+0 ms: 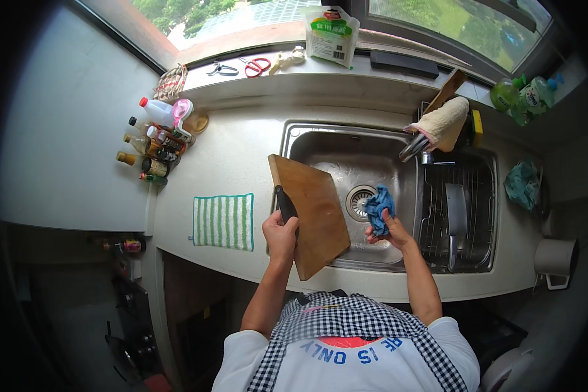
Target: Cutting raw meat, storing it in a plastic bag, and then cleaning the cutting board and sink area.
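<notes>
A wooden cutting board [314,210] is tilted over the left side of a stainless steel sink [318,139]. My left hand [280,235] grips the board by the black handle [286,208] on its left edge. Over the same basin, my right hand [391,230] holds a crumpled blue cloth [380,206], apart from the board. Behind the cloth shows the drain strainer [356,201]. The chrome faucet [415,147], partly covered by a cream cloth [443,125], stands at the back of the sink.
Left of the sink lies a green-striped towel [223,222]. Several bottles [157,142] crowd the counter's left end. A cleaver [455,210] rests on the wire rack [431,235] in the right basin. On the sill are red-handled scissors [257,67] and a printed pouch [331,36].
</notes>
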Demonstrator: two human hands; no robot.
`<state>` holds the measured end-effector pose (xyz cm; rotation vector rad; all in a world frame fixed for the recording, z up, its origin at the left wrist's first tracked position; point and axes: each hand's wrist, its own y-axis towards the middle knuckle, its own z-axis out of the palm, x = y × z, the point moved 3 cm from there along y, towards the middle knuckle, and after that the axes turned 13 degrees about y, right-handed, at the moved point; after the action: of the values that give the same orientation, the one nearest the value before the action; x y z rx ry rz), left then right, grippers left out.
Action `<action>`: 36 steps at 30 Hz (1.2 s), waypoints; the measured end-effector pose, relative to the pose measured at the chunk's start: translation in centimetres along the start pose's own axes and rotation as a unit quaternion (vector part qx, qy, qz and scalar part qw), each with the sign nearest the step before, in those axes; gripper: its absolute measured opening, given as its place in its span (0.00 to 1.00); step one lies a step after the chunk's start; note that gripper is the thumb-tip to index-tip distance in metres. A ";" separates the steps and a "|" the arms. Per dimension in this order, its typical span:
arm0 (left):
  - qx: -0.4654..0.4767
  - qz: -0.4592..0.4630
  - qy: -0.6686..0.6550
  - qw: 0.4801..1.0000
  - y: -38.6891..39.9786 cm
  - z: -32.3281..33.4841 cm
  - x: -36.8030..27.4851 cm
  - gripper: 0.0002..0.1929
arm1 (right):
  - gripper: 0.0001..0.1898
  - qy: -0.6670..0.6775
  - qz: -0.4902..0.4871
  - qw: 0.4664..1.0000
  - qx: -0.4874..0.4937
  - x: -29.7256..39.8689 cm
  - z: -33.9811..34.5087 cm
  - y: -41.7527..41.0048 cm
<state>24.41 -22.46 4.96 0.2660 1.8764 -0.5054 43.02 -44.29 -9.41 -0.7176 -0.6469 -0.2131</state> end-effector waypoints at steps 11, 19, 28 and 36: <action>0.036 0.028 -0.014 0.999 -1.6 -0.9 -2.2 0.04 | 0.22 -0.248 -0.215 0.923 -0.201 -0.3 -1.8 3.2; 0.101 0.048 0.018 0.994 -3.0 -0.3 -3.2 0.04 | 0.24 -0.346 -0.539 0.766 0.060 7.0 21.5 -4.7; 0.084 0.079 0.007 0.993 -4.8 -3.2 -6.7 0.09 | 0.18 -0.270 -0.503 0.813 -0.112 5.1 11.4 8.3; 0.054 0.068 -0.058 0.995 -2.2 -6.0 -5.5 0.14 | 0.21 -0.020 -0.305 0.919 -0.249 -0.2 1.7 11.6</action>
<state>20.42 -21.30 12.30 0.4241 1.7073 -0.5192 46.59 -34.54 -14.89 -0.9935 -0.8565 -0.9690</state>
